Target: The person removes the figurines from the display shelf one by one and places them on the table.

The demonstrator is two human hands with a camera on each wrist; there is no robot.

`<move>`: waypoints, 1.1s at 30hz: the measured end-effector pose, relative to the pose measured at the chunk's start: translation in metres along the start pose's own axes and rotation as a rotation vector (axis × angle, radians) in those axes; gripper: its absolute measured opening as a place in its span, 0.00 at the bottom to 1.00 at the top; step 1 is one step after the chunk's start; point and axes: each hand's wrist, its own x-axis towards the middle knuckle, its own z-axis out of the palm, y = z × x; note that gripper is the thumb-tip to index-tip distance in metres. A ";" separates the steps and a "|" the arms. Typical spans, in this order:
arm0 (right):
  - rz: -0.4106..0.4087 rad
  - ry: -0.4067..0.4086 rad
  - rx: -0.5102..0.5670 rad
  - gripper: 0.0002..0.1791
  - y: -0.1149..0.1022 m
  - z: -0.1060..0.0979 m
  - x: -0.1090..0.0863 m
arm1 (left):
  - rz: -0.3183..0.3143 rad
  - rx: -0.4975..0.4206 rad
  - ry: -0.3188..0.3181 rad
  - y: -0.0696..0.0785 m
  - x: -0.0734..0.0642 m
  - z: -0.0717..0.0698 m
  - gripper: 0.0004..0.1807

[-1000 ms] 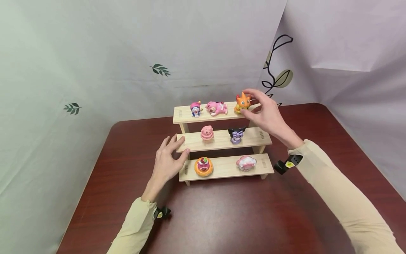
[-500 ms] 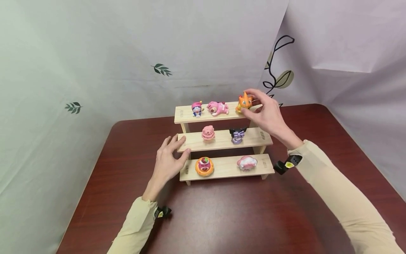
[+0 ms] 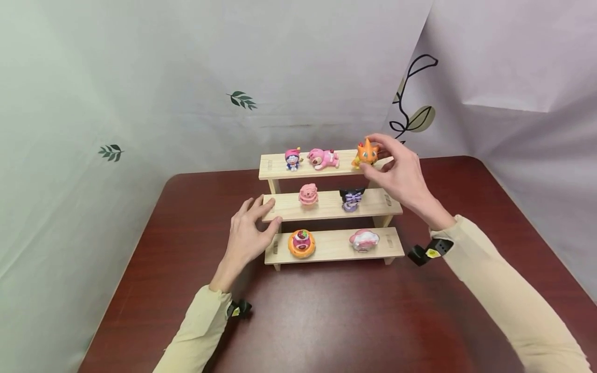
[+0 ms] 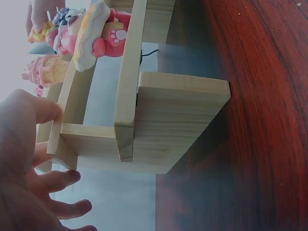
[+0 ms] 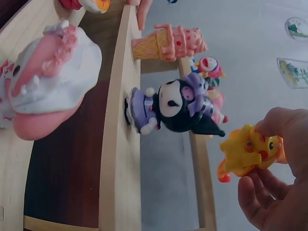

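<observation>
My right hand [image 3: 400, 173] pinches a yellow and orange figurine [image 3: 368, 154] between thumb and fingers, at the right end of the top shelf. The right wrist view shows the figurine [image 5: 245, 150] from its front, thumb on one side and fingers on the other. My left hand [image 3: 249, 233] holds the left end of the middle shelf of a three-step wooden display stand [image 3: 326, 204]; the left wrist view has thumb and index finger around that end, the other fingers spread. Beside the held figurine, the top shelf carries a pink lying bear figurine [image 3: 324, 159] and a blue figurine in a pink hat [image 3: 292, 160].
An ice-cream-cone figurine [image 3: 308, 195] and a black and purple figurine [image 3: 352, 199] stand on the middle shelf. Below them are a round orange cake figurine [image 3: 301, 243] and a pink and white figurine [image 3: 365, 240]. The stand is on a dark red table [image 3: 326, 321] before a pale curtain [image 3: 177, 77].
My right hand and the yellow and orange figurine have shifted slightly right along the top shelf. My left hand stays at the middle shelf's end; the view has shifted a little.
</observation>
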 end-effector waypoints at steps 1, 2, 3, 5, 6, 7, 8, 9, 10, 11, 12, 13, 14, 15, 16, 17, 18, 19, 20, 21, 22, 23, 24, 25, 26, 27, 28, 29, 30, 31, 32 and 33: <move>-0.006 0.004 0.004 0.27 -0.001 -0.001 -0.001 | 0.001 0.003 0.000 0.000 0.000 0.000 0.27; -0.011 0.007 0.007 0.28 -0.003 -0.001 -0.002 | 0.001 0.005 0.001 0.000 0.000 0.000 0.27; -0.017 0.010 0.009 0.28 -0.004 -0.002 -0.003 | 0.002 0.007 0.002 0.000 0.000 0.000 0.27; -0.027 0.016 0.014 0.28 -0.008 -0.003 -0.006 | 0.004 0.011 0.004 -0.001 0.000 0.001 0.27; -0.032 0.018 0.019 0.28 -0.010 -0.003 -0.007 | 0.005 0.012 0.005 -0.001 0.000 0.001 0.27; -0.038 0.020 0.024 0.28 -0.012 -0.004 -0.008 | 0.007 0.014 0.006 -0.001 0.000 0.001 0.27; -0.044 0.021 0.027 0.28 -0.014 -0.004 -0.010 | 0.009 0.016 0.007 -0.001 0.000 0.001 0.27; -0.050 0.022 0.031 0.29 -0.016 -0.004 -0.011 | 0.010 0.017 0.008 -0.001 0.000 0.001 0.27; -0.056 0.022 0.036 0.29 -0.018 -0.004 -0.013 | 0.010 0.018 0.009 -0.001 0.000 0.001 0.27; -0.064 0.022 0.040 0.29 -0.020 -0.004 -0.015 | 0.011 0.019 0.009 -0.002 0.000 0.001 0.27; -0.073 0.021 0.040 0.29 -0.022 -0.004 -0.017 | 0.011 0.019 0.010 -0.002 0.000 0.001 0.27; -0.083 0.021 0.041 0.30 -0.024 -0.004 -0.019 | 0.011 0.020 0.010 -0.002 0.000 0.001 0.26; -0.093 0.020 0.044 0.30 -0.025 -0.004 -0.021 | 0.011 0.021 0.010 -0.002 0.000 0.002 0.27; -0.103 0.018 0.046 0.30 -0.027 -0.004 -0.023 | 0.011 0.021 0.010 -0.002 0.000 0.002 0.27; -0.111 0.017 0.049 0.31 -0.029 -0.004 -0.025 | 0.012 0.021 0.011 -0.002 0.000 0.002 0.27; -0.120 0.017 0.053 0.31 -0.030 -0.004 -0.027 | 0.012 0.022 0.011 -0.002 0.000 0.002 0.27; -0.128 0.015 0.055 0.31 -0.031 -0.004 -0.029 | 0.012 0.021 0.010 -0.001 0.000 0.001 0.27; -0.138 0.013 0.058 0.31 -0.033 -0.005 -0.031 | 0.011 0.021 0.010 -0.002 0.000 0.001 0.27; -0.147 0.013 0.058 0.31 -0.034 -0.005 -0.033 | 0.009 0.021 0.010 -0.002 -0.001 0.001 0.27; -0.154 0.012 0.056 0.30 -0.036 -0.005 -0.034 | 0.008 0.022 0.009 -0.002 -0.001 0.001 0.27; -0.163 0.013 0.057 0.30 -0.038 -0.005 -0.037 | 0.007 0.022 0.009 -0.002 -0.001 0.000 0.27; -0.173 0.014 0.054 0.30 -0.039 -0.005 -0.039 | 0.007 0.022 0.009 -0.002 -0.001 0.000 0.27; -0.182 0.015 0.052 0.30 -0.041 -0.004 -0.041 | 0.007 0.022 0.009 -0.002 -0.001 0.000 0.27; -0.190 0.016 0.052 0.30 -0.042 -0.004 -0.043 | 0.007 0.023 0.010 -0.002 -0.001 -0.001 0.27; -0.196 0.017 0.055 0.30 -0.044 -0.004 -0.045 | 0.008 0.024 0.010 -0.001 -0.001 -0.001 0.27; -0.201 0.017 0.060 0.30 -0.046 -0.004 -0.046 | 0.009 0.024 0.011 -0.001 -0.001 -0.001 0.27; -0.207 0.018 0.065 0.30 -0.047 -0.004 -0.048 | 0.009 0.024 0.011 -0.001 -0.001 -0.001 0.27; -0.210 0.018 0.070 0.30 -0.049 -0.003 -0.050 | 0.010 0.025 0.010 -0.001 -0.001 -0.001 0.27; -0.215 0.019 0.074 0.30 -0.050 -0.003 -0.052 | 0.011 0.025 0.009 -0.001 0.000 -0.001 0.27; -0.219 0.020 0.078 0.30 -0.052 -0.002 -0.054 | 0.012 0.025 0.007 -0.001 0.000 -0.001 0.27; -0.226 0.022 0.079 0.31 -0.053 -0.001 -0.056 | 0.012 0.025 0.005 -0.001 0.000 -0.001 0.27; -0.233 0.023 0.083 0.31 -0.054 0.000 -0.057 | 0.013 0.025 0.002 -0.001 0.000 -0.001 0.27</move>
